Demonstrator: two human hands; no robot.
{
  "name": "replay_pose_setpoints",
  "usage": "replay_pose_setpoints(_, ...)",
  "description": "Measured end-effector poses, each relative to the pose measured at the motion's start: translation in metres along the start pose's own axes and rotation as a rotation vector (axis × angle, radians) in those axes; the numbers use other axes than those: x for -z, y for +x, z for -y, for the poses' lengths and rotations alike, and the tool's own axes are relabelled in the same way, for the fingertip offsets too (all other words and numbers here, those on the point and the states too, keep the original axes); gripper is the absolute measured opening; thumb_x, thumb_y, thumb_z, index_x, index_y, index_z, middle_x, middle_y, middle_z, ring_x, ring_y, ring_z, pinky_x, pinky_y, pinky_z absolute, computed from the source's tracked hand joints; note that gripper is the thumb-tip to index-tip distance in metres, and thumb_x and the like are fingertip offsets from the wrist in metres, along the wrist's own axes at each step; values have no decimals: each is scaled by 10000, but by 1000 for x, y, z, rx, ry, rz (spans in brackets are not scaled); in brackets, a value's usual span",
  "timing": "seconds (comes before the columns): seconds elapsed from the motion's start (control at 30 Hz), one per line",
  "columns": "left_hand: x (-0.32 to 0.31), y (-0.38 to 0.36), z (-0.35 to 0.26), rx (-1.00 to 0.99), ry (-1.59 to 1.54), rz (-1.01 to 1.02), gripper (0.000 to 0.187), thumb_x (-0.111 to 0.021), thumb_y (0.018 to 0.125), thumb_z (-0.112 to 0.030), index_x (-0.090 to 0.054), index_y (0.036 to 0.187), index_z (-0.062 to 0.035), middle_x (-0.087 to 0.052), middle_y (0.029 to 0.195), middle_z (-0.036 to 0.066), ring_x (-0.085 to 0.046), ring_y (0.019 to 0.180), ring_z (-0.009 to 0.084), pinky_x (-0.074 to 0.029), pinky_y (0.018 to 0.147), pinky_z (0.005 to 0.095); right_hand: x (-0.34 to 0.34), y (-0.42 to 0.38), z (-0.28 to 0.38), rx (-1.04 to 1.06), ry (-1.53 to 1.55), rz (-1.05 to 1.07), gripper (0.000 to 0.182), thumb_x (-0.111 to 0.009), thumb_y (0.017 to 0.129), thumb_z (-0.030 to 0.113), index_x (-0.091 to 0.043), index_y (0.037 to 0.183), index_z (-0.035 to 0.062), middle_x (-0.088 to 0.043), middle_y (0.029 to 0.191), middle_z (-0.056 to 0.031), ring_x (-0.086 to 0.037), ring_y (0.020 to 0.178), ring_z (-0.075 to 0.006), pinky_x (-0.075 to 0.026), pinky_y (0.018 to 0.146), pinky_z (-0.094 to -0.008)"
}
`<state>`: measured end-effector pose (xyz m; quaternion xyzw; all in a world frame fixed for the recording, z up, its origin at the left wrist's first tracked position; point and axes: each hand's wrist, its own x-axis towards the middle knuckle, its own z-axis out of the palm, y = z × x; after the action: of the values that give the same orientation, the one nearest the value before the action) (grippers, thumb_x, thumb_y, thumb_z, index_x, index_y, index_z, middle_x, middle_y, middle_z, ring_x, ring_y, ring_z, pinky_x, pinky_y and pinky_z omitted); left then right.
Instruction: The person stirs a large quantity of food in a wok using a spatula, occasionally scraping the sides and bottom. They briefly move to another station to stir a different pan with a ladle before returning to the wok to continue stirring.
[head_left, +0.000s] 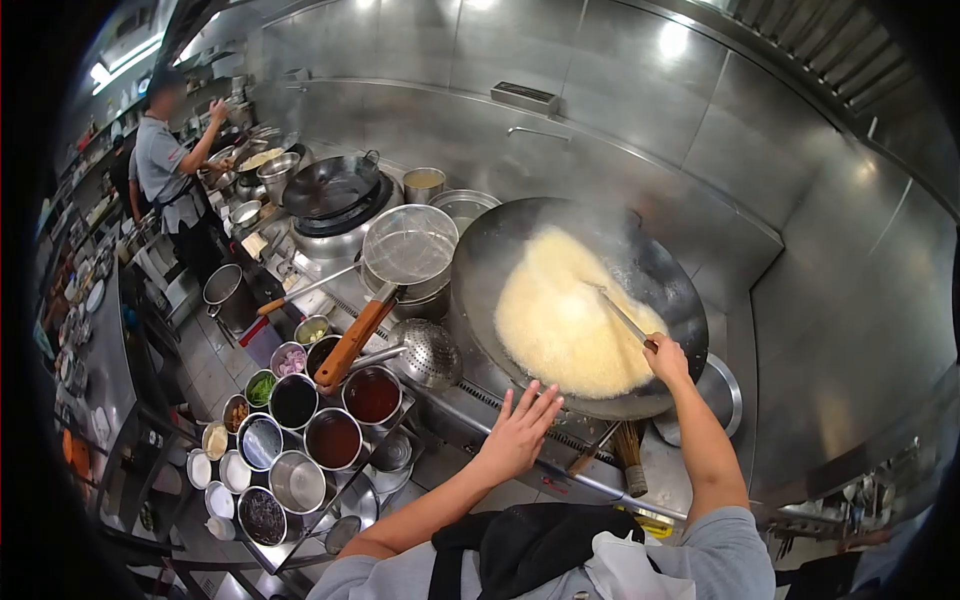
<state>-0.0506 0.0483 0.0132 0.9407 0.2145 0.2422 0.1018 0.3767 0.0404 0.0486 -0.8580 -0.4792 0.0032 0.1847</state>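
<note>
A large dark wok (668, 275) sits on the range before me, holding a wide mass of pale yellow, frothy-looking food (555, 325) with steam above it. My right hand (667, 360) is closed around the end of a long-handled metal cooking tool (627, 319) at the wok's right side. The tool's head dips into the yellow food, so its shape is hidden. My left hand (518, 428) holds nothing; its fingers are spread close to the wok's front rim. A perforated ladle (428, 354) lies to its left.
Left of the wok are a round mesh strainer (409, 243) over a pot and another wok (333, 187). Several metal containers of sauces (335, 438) and ingredients fill a rack at lower left. A bamboo brush (629, 458) stands below the wok. Another person (168, 150) works at far left.
</note>
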Motion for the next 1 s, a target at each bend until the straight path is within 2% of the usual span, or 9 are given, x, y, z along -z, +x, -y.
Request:
replay_pose_setpoints(0.13,-4,1,-3,-11,-30,-2,874,-778,924,-135,-390,1706,-90,-258,1825,140,-213,1686,427,-228,1318,676,28,-32,-18,-28,29,73,391,-782,923,250,-772,1298,138,-820,1126,-167,-767,1108,-400,-609,971,-508)
replay_pose_setpoints(0.17,-5,1,-3,5,-40,-23,872,-781,923,-136,-394,1703,-91,-262,1822,148,-208,1685,437,-226,1317,680,39,-44,-18,-59,30,103,389,-796,924,206,-785,1300,108,-835,1147,-143,-791,1109,-342,-608,974,-451)
replay_pose_setpoints(0.27,-8,3,-5,-12,-60,-18,862,-790,917,-137,-415,1691,-89,-255,1818,192,-198,1680,474,-219,1313,692,62,-81,-35,-23,112,117,365,-793,913,196,-787,1266,106,-832,1156,-135,-785,1114,-336,-614,964,-468)
replay_pose_setpoints(0.37,-12,3,-7,34,-112,-49,867,-812,895,-123,-442,1679,-87,-238,1812,240,-194,1672,509,-196,1315,695,92,-114,-47,-43,105,154,382,-809,903,174,-784,1274,89,-837,1167,-116,-786,1126,-319,-614,969,-444)
replay_pose_setpoints(0.53,-16,5,-10,13,-167,-45,857,-798,896,-106,-450,1679,-95,-260,1804,240,-189,1672,514,-181,1319,698,140,-170,-63,-6,73,237,410,-829,892,153,-787,1297,106,-842,1155,-101,-790,1118,-307,-612,975,-428)
replay_pose_setpoints(0.67,-21,1,-9,9,-211,-110,813,-769,898,-79,-476,1656,-75,-264,1803,253,-186,1667,539,-180,1314,704,189,-206,-47,9,111,320,415,-841,880,117,-787,1290,85,-844,1146,-100,-789,1115,-310,-612,967,-420)
replay_pose_setpoints(0.7,-21,0,-9,7,-216,-115,805,-763,904,-84,-475,1656,-70,-266,1802,256,-189,1666,542,-179,1310,710,206,-213,-32,-1,77,368,448,-854,897,141,-770,1325,39,-825,1224,-143,-787,1135,-308,-608,994,-412)
replay_pose_setpoints(0.83,-16,0,-6,-10,-234,-107,765,-749,918,-96,-492,1637,-55,-296,1793,249,-203,1661,545,-179,1299,726,209,-221,-30,59,105,395,437,-848,912,152,-767,1326,37,-821,1239,-139,-789,1138,-298,-605,998,-407)
replay_pose_setpoints(1.0,-4,2,0,-57,-228,-91,707,-760,917,-101,-551,1592,-79,-366,1768,211,-237,1649,545,-190,1291,736,164,-199,-7,168,230,468,435,-815,965,251,-745,1355,71,-816,1233,-133,-791,1117,-292,-603,988,-410)
